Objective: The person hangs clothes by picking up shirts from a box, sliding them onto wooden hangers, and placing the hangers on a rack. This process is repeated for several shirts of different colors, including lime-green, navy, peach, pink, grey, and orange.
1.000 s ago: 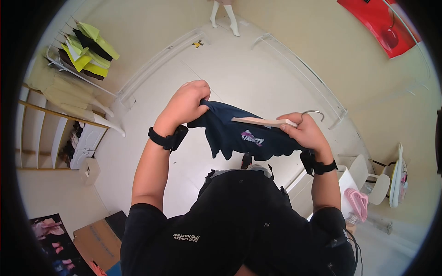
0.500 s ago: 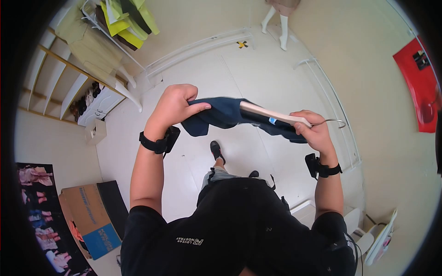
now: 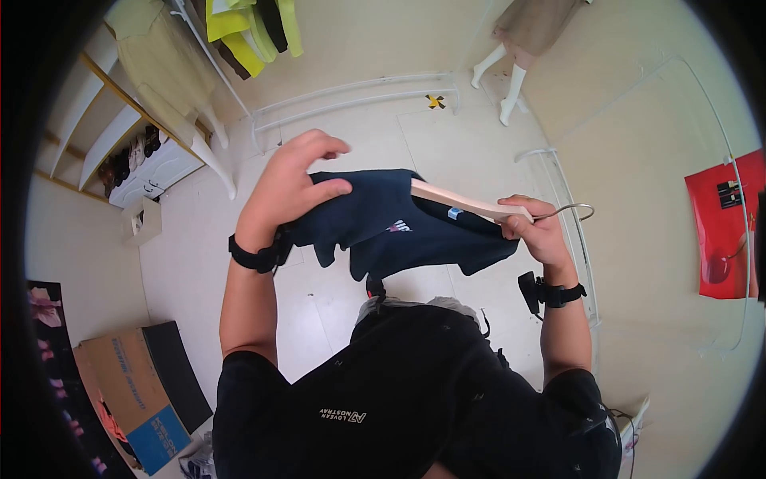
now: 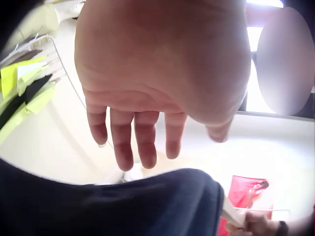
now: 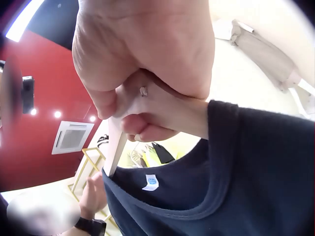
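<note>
A navy T-shirt (image 3: 363,211) with a small chest print hangs on a pale wooden hanger (image 3: 471,200). My right hand (image 3: 544,234) grips the hanger's middle by the base of its metal hook (image 3: 586,209). The right wrist view shows thumb and fingers around the wood (image 5: 170,110), above the neckline with its white label (image 5: 151,182). My left hand (image 3: 289,188) is at the shirt's far shoulder, fingers spread apart and thumb along the cloth. In the left wrist view its fingers (image 4: 145,140) reach out loosely above the dark fabric (image 4: 113,204).
Low white rails (image 3: 351,97) run along the walls. At upper left stand a dressed mannequin (image 3: 163,68), yellow and black garments (image 3: 247,32) and a shelf unit (image 3: 100,120). A cardboard box (image 3: 120,371) sits at lower left. A red poster (image 3: 726,223) hangs at right.
The left hand has let go of the shirt's shoulder and spread its fingers. The cloth, bunched earlier, now hangs lower. My right hand keeps the hanger while the head view has turned.
</note>
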The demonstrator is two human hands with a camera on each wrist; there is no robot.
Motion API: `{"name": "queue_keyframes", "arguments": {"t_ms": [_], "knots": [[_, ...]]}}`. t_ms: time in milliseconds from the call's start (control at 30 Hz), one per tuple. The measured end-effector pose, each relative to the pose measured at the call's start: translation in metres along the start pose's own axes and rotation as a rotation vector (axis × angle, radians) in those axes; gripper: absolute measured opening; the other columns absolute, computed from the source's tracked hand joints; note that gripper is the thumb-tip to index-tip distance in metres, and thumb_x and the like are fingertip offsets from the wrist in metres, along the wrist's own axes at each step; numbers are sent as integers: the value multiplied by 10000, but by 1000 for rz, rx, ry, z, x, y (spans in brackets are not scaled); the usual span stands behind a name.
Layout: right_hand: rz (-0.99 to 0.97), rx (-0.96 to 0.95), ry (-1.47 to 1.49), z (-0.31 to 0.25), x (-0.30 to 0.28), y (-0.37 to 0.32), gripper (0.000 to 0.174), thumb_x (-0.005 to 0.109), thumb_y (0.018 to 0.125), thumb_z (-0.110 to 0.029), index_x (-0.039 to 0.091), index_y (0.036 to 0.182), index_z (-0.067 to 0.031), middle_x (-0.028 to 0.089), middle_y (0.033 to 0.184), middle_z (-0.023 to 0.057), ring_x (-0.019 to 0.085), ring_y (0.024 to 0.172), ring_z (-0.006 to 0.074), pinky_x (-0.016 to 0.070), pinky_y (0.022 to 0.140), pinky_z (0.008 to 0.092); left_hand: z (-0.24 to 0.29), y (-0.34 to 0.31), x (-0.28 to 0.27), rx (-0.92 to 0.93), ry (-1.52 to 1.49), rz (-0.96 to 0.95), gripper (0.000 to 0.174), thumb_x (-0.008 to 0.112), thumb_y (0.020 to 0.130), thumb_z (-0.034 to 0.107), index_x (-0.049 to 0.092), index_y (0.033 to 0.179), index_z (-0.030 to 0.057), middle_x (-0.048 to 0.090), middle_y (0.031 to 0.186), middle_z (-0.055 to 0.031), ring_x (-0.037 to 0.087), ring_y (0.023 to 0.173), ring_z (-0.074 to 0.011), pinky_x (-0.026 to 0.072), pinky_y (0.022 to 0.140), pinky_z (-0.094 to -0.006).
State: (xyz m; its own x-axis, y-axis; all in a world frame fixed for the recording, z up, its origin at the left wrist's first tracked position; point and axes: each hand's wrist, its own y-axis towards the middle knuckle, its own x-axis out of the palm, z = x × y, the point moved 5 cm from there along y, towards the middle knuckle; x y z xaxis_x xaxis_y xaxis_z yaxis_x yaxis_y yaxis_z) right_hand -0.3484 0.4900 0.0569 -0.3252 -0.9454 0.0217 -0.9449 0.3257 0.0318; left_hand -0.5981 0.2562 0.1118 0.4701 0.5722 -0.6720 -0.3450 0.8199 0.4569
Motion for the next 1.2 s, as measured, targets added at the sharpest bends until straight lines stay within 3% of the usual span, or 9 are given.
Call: {"name": "queue_keyframes", "arguments": {"t_ms": [133,200,500,800,900,967,1000,1133,1200], "knots": [[-41,-16,-233,-15,24,32,248,655,833,-116,648,1059,-14,609,772,38,513,612,74,417,550,208,1,8,27,205,-48,-70,227,635,808,210,624,960,41,634,916,-133,585,831,-325,461,690,-394],[-42,-28,-294,-19,26,40,254,660,828,-115,651,1065,-23,605,762,24,507,608,66,416,552,203,-13,5,50,-64,-38,-300,240,632,811,237,613,941,35,631,843,-139,580,793,-337,456,706,-401],[-113,90,-407,-35,18,80,228,635,851,-117,645,1050,-7,603,726,-5,489,608,47,408,557,202,0,33,83,173,200,-194,199,606,831,265,546,820,75,585,707,-90,545,654,-312,437,639,-389],[-110,55,-478,-42,-12,84,223,631,858,-119,644,1049,-4,566,690,-21,466,576,47,398,535,207,8,55,118,53,173,-107,243,614,829,298,530,793,73,572,660,-99,543,601,-317,429,572,-399],[-140,124,-497,-38,-32,82,305,653,832,-136,620,1110,-16,625,825,39,559,718,92,454,652,230,17,67,131,74,210,-128,285,629,815,338,531,802,71,574,641,-104,555,591,-323,433,554,-401],[-154,-307,-639,-64,-51,78,464,671,810,-180,539,1230,-34,613,1080,107,565,1007,168,439,868,293,9,75,125,41,281,-61,305,650,798,349,532,814,68,579,632,-108,572,606,-327,441,543,-397],[-167,-207,-680,-71,-73,75,581,642,807,-173,427,1331,-47,513,1280,128,447,1219,207,337,1017,341,7,77,121,46,278,-63,305,650,798,349,532,814,68,579,632,-108,572,606,-327,441,543,-397],[-31,119,-520,-18,-157,64,544,602,736,-84,485,1264,-32,568,1191,129,519,1108,198,380,978,329,3,83,93,-1,248,45,284,671,792,313,547,840,63,582,639,-117,570,606,-336,442,538,-392],[10,90,-640,14,-169,67,354,588,749,-24,573,1102,-11,648,961,95,593,869,163,461,813,291,1,86,87,-31,231,73,272,674,793,299,552,849,62,581,641,-123,566,605,-339,441,541,-389]]}}
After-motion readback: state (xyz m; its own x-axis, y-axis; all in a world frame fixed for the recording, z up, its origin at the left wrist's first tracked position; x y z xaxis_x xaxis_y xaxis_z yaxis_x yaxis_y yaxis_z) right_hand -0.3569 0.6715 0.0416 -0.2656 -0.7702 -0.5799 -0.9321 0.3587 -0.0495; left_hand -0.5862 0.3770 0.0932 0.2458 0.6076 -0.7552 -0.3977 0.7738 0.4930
